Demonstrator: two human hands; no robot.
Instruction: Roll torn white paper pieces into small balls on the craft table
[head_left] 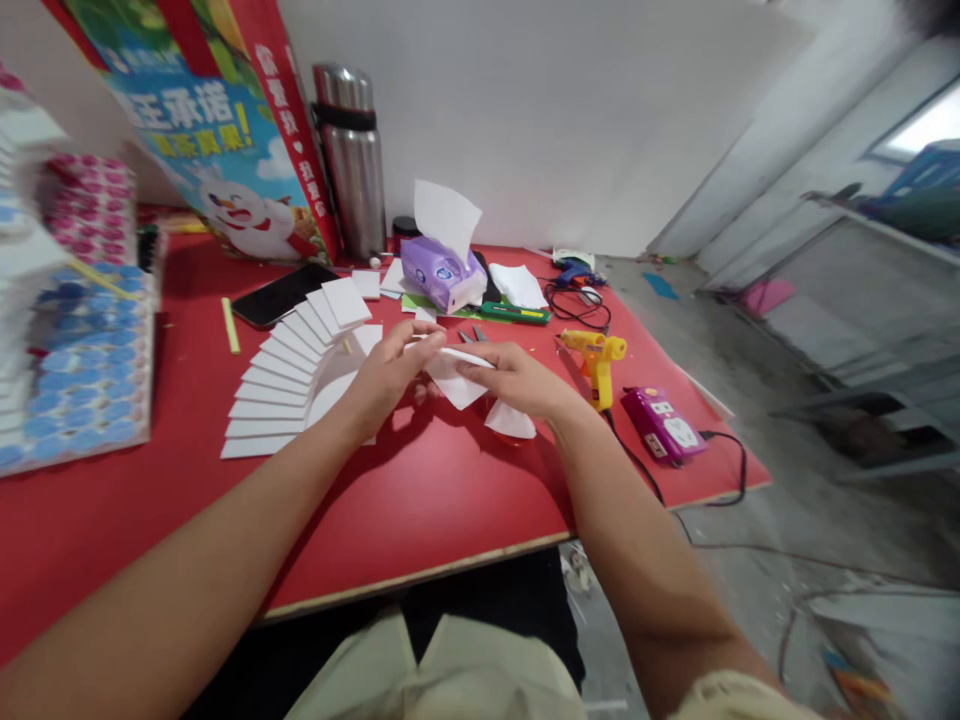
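Observation:
A thin white piece of paper or card (456, 384) is held above the red table between my two hands. My left hand (396, 372) pinches its left end, fingers curled around the edge. On the other end, the fingers of my right hand (517, 378) are closed over the top edge. Below my right hand another white piece (511, 420) lies over something reddish that I cannot make out. Left of my left hand, several white cards (274, 385) spread in a curved fan beside a white rounded piece (330, 398). Scissors (472, 334) lie just beyond my hands.
A yellow glue gun (596, 360) and a purple power socket (664, 425) with cables stand at the right. Behind are a tissue pack (442, 272), a green cutter (515, 313), a phone (285, 293), a steel flask (356, 170) and a printed bag (225, 130). Blue and pink pieces (90, 370) fill the left.

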